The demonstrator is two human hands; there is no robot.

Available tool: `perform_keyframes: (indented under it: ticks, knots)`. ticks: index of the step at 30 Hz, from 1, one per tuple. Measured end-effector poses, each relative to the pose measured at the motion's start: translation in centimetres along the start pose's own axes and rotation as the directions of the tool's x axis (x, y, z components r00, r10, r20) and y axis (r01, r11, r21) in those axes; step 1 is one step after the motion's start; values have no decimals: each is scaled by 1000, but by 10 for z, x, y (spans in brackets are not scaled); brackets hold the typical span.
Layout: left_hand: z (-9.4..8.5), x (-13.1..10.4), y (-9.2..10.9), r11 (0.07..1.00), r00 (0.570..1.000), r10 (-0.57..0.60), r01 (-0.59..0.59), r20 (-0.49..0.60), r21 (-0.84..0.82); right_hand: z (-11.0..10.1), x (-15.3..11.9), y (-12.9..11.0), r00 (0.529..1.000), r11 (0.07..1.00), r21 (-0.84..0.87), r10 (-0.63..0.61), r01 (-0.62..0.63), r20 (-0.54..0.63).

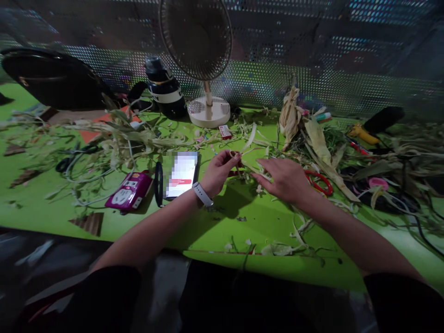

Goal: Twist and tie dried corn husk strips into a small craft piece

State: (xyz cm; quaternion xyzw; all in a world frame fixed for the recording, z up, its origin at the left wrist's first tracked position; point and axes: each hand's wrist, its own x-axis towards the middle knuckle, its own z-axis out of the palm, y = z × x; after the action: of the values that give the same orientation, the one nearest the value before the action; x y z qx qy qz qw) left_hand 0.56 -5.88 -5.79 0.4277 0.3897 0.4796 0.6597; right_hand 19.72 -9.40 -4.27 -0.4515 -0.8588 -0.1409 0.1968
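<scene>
Near the middle of the green table [249, 226], my left hand [220, 170], with a pale band on its wrist, pinches a small loop of pale husk strip. My right hand [285, 179] is just to the right, its fingers together around the other end of the husk strip [249, 167], which spans between both hands. Thin loose strands hang below the fingers. A lit phone [183, 175] lies left of my left hand. Red-handled scissors [319, 182] lie partly hidden beyond my right hand.
A fan [209, 112] and a dark bottle [166, 90] stand at the back. A purple power socket [129, 191] with a cable lies left. Dried husks [319, 141] and a yellow-handled tool [364, 134] are at right. A black bag [55, 81] sits back left.
</scene>
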Motion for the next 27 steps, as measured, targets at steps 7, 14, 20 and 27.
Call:
perform_keyframes:
  ticks: [7,14,20,27]
  knots:
    - [1,0,0,998,1000,-4,3,14,68,7,-1,-5,971,982,-63,-185,177,-153]
    - [3,0,-4,998,988,-38,30,148,53,7,3,0,884,940,-25,-330,342,-330]
    - [2,-2,-11,992,959,59,-88,277,92,3,0,-1,841,917,-157,-399,367,-364]
    - [-1,-4,-6,834,872,158,-369,463,411,10,4,5,975,984,174,75,-38,-210]
